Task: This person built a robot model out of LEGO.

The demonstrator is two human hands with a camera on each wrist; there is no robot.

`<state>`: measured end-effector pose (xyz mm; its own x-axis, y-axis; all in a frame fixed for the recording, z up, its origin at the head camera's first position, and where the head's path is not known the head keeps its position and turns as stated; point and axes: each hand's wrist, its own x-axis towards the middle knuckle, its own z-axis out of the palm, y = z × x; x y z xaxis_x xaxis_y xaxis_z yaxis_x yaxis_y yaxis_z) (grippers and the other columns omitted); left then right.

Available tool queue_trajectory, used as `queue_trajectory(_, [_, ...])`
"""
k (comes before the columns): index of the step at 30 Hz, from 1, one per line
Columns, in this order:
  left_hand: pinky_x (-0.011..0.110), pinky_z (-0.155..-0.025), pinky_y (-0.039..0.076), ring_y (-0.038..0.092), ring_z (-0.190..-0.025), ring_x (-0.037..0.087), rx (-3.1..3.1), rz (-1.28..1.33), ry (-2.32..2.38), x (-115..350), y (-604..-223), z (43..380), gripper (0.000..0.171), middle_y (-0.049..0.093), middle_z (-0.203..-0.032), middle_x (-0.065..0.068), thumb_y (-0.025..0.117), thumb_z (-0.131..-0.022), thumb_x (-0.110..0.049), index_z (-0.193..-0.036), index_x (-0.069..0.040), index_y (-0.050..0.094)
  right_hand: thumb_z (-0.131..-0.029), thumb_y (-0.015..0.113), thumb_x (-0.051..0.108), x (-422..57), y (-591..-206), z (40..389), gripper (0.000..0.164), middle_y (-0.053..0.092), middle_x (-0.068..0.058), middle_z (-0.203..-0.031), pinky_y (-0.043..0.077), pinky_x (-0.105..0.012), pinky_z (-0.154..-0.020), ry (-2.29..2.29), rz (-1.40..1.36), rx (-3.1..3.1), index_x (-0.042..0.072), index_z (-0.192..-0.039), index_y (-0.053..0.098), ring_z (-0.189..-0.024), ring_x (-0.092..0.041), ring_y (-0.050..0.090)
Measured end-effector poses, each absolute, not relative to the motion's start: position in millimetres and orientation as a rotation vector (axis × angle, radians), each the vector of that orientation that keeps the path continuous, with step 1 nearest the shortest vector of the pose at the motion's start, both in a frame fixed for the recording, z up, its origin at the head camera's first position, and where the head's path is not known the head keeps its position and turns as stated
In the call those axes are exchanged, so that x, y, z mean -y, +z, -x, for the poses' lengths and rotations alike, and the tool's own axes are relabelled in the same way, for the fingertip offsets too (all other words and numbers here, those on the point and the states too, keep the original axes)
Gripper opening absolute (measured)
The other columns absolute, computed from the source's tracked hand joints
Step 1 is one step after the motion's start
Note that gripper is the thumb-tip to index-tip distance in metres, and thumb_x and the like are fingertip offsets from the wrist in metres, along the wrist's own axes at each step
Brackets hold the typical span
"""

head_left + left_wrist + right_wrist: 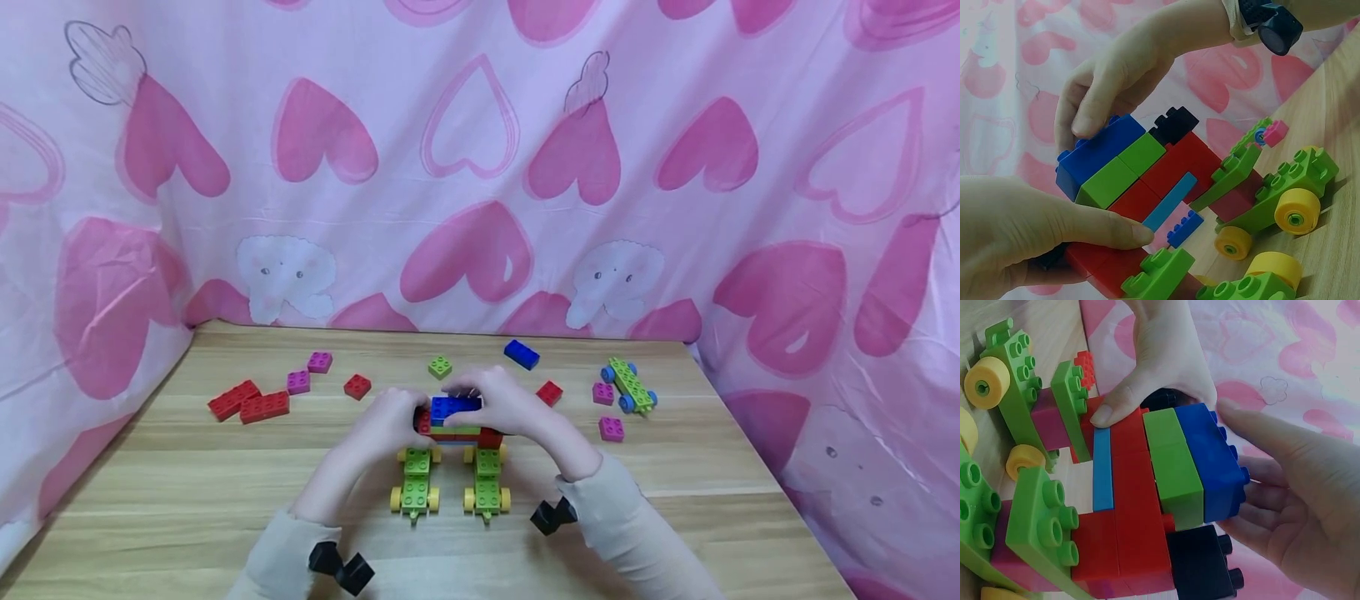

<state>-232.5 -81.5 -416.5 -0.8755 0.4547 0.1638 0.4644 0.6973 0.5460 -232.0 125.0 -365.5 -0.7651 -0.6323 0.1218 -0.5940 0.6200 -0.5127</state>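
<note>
A toy brick build stands on two green wheeled bases (415, 493) (487, 493) with yellow wheels. Red bricks (1141, 512), a light blue strip (1102, 469) and green bricks (1175, 469) make up its body, topped by a blue brick (446, 408). My left hand (386, 421) grips the build's left end, thumb across the front of the red bricks. From above and behind, my right hand (498, 400) holds the blue brick between thumb and fingers; some fingertips are hidden. A black brick (1175, 125) sits beside the blue one at the right end.
Red bricks (265, 407) and pink bricks (298, 382) lie on the wooden table (225, 500) at left. Toward the back are a green brick (440, 367) and a blue brick (522, 354). A green base with blue wheels (630, 385) stands at right. A heart-print curtain (375, 208) hangs behind.
</note>
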Motion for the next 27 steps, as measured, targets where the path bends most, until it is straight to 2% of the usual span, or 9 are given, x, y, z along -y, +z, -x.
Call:
queue_trajectory(5, [0.028,-0.067,0.052,0.057,-0.071,0.010,2.887,0.768,-0.924,81,-417,232,0.036,0.068,-0.080,-0.002,0.093,-0.061,-0.016,-0.088,-0.007,0.071,-0.087,0.075,0.027,-134,-364,234,0.037,0.073,-0.006,-0.112,0.057,-0.034,-0.090,-0.993,1.111,-2.834,0.007,-0.119,0.070,-0.102,-0.019,0.069])
queue_trajectory(12, [0.028,-0.068,0.053,0.058,-0.072,0.010,2.901,0.733,-0.944,80,-416,231,0.035,0.068,-0.081,-0.002,0.093,-0.061,-0.014,-0.088,-0.007,0.071,-0.089,0.072,0.017,-153,-371,254,0.023,0.075,-0.009,-0.102,0.059,-0.034,-0.081,-1.295,1.131,-2.949,0.004,-0.107,0.074,-0.093,-0.021,0.070])
queue_trajectory(19, [0.029,-0.070,0.055,0.058,-0.074,0.010,2.913,0.722,-0.934,79,-416,230,0.036,0.069,-0.083,-0.002,0.093,-0.062,-0.016,-0.089,-0.007,0.072,-0.088,0.073,0.015,-175,-386,283,0.017,0.075,-0.010,-0.097,0.060,-0.034,-0.073,-1.379,0.897,-3.099,0.005,-0.102,0.074,-0.082,-0.021,0.070])
queue_trajectory(27, [0.029,-0.069,0.054,0.058,-0.074,0.011,2.914,0.729,-0.937,79,-415,230,0.035,0.069,-0.083,-0.001,0.092,-0.063,-0.015,-0.089,-0.007,0.071,-0.087,0.074,0.011,-196,-411,313,0.022,0.073,-0.015,-0.102,0.058,-0.043,-0.084,-1.394,0.602,-3.106,0.002,-0.106,0.072,-0.092,-0.028,0.069])
